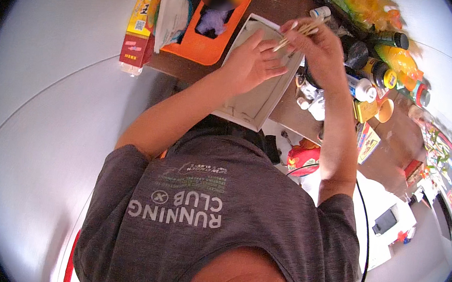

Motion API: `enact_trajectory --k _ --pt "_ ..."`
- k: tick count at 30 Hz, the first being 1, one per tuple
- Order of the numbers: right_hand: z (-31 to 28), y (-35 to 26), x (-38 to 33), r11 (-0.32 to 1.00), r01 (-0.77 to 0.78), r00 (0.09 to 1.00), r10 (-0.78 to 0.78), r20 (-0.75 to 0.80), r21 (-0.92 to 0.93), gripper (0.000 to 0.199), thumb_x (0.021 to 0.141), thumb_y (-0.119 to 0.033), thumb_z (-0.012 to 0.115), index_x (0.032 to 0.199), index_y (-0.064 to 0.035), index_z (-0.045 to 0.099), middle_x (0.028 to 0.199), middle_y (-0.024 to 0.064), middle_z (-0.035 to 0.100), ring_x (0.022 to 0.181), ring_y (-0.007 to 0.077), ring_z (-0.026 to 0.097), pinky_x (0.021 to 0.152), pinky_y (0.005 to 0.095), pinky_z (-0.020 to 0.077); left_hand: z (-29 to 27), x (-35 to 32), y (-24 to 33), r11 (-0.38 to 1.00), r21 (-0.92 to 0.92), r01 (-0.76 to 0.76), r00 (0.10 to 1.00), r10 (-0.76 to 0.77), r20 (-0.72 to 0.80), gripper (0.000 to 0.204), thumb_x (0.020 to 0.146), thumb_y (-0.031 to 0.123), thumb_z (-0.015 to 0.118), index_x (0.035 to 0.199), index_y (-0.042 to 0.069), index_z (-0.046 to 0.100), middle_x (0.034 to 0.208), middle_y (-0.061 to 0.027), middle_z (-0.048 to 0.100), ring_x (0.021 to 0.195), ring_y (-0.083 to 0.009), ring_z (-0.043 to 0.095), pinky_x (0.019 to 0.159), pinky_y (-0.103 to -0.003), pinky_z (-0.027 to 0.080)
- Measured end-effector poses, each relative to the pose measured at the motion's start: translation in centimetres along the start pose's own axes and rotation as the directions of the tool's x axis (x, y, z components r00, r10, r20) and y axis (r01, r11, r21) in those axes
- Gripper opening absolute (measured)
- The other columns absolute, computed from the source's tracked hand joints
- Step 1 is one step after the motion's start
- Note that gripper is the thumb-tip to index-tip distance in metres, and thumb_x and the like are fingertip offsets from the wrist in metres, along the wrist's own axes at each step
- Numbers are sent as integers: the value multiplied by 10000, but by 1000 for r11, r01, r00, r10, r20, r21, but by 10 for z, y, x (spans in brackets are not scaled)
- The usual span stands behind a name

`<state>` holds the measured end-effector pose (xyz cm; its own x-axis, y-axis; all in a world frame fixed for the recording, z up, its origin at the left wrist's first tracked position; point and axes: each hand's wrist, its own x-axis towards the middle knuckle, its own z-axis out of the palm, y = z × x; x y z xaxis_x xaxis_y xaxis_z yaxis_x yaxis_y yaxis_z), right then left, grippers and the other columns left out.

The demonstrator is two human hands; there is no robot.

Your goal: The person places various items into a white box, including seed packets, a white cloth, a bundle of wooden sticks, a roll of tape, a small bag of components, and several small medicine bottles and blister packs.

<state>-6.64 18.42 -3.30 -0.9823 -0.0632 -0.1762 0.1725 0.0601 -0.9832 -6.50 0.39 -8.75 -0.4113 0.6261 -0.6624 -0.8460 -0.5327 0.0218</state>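
Observation:
My right hand (324, 53) is closed around a small bundle of cotton swabs (282, 43), pale thin sticks with white tips. They slant between my thumb and fingers, and some tips jut out beyond the fingers on both sides. My left hand (249, 63) is open beside them, its fingers spread toward the lower ends of the swabs. Whether a fingertip touches a swab, I cannot tell. Below both hands lies a shallow white rectangular tray (247, 106) at the near edge of the brown table. My hands and forearms hide part of it.
Left of the tray are an orange plastic holder (208, 54) and a tall yellow-and-red box (141, 29). Several bottles and jars crowd the right, among them a white bottle (362, 90) and a yellow-lidded jar (388, 78). A black cable (365, 230) hangs at my right side.

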Motion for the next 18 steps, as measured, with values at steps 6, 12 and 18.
enact_trajectory --k 6,12,18 --pt "49 24 -50 967 -95 967 145 -207 235 175 972 -133 683 1093 -10 652 954 51 721 822 95 661 709 249 537 -1 2 -15 1000 24 -3 982 -1 187 419 1097 409 370 1201 69 592 1094 -82 640 1044 -243 638 1025 -439 501" --pt "56 28 -68 991 -93 969 111 -222 92 228 988 -172 664 1121 14 662 976 59 706 872 94 620 753 279 520 12 -3 -29 997 47 -57 997 54 59 409 1097 400 367 1159 79 613 1119 -88 658 1067 -247 641 1006 -429 506" --pt "70 32 -74 994 -47 949 14 -316 -97 231 1031 -202 592 1071 19 651 877 69 662 818 132 620 725 295 501 21 -12 -35 996 70 -54 996 58 -67 438 1089 443 366 1187 90 607 1140 -87 660 1067 -243 634 993 -416 495"
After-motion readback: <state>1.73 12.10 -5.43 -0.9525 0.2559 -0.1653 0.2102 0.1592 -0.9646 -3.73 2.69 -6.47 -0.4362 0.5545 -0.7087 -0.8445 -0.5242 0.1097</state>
